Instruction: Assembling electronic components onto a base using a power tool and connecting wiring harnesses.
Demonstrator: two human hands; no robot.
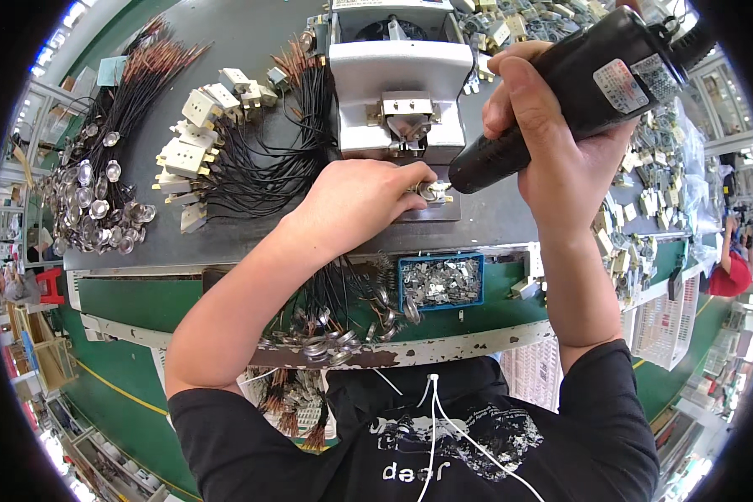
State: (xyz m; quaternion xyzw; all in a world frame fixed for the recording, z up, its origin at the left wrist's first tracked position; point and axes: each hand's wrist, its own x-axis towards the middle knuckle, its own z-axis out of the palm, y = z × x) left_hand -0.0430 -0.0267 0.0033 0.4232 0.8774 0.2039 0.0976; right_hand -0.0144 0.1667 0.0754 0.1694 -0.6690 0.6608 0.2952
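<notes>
My right hand (552, 125) is wrapped round a black electric screwdriver (579, 71), which slants down to the left. Its tapered nose ends close beside a small metal-and-cream part (432, 192). Thumb and fingers of my left hand (361, 199) pinch that part from the left, over a dark metal plate (439, 213). The fingers partly cover it, and the screwdriver's bit cannot be made out. Just beyond stands a grey bench machine (400, 67) with a metal fixture (408, 113) at its front.
Black wires with cream connector blocks (197, 134) lie left of the machine; a wire bundle with round metal caps (100, 192) is farther left. A blue tray (441, 303) of metal pieces sits at the near edge. Loose cream parts (644, 201) cover the right side.
</notes>
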